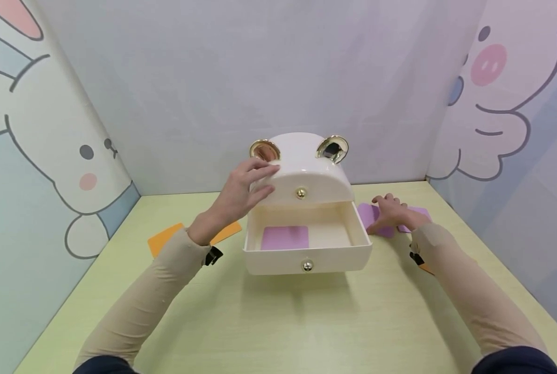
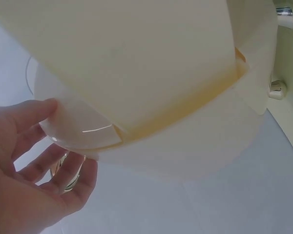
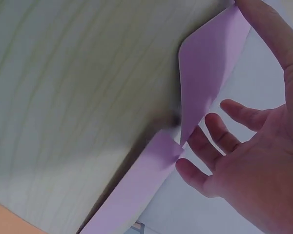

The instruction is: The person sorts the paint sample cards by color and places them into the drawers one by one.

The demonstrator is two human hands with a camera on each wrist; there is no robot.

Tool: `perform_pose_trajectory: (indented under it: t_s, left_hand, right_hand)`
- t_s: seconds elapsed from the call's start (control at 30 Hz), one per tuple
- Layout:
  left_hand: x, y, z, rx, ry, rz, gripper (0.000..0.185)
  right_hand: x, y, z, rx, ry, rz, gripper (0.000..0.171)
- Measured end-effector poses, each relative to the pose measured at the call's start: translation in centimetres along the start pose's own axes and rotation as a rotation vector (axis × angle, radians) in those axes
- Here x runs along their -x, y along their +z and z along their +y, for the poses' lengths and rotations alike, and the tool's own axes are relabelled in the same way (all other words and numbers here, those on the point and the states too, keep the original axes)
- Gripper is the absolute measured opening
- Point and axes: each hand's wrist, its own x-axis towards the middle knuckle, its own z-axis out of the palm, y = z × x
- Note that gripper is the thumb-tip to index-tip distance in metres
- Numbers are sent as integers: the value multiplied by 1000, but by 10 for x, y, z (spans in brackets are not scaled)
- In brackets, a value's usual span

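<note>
Currently, only a narrow gap of table (image 1: 297,322) to the left of the right hand (image 1: 392,214), with the thumb just beside the side wall of the pulled-out drawer (image 1: 269,263). Beyond that hand, a strip of tabletop running to the back edge; nearer the body than both hands, a wide stretch before the drawer. Arches the right hand low over a purple card (image 1: 368,212), thumb and fingers spread apart, thumb touching one end; cannot tell whether the fingertips press it. Just right of those fingers, a second purple card (image 1: 420,211). Rests the left hand (image 1: 238,189) on the upper left corner of the white box (image 1: 325,182), thumb apart from fingers, forearm slanting up from lower left. Between the hands, inside the drawer, another purple card (image 1: 285,238); beside the left wrist, an orange card (image 1: 166,239).
</note>
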Motion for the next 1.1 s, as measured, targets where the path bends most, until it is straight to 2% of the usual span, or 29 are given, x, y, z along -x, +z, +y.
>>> perform_pose_trajectory:
  t_s: [0.37, 0.6, 0.93, 1.1]
  left_hand:
    - [1, 1, 0, 4, -13, 5, 39]
    - [1, 2, -1, 14, -8, 14, 39]
    - [0, 4, 0, 0, -15, 8, 38]
    - [0, 2, 1, -7, -13, 9, 39]
  right_hand:
    - [14, -20, -11, -22, -79, 98, 104]
    - [43, -47, -29, -58, -181, 142, 97]
    - [85, -78, -54, -46, -268, 206, 79]
    - [106, -90, -72, -94, -336, 229, 73]
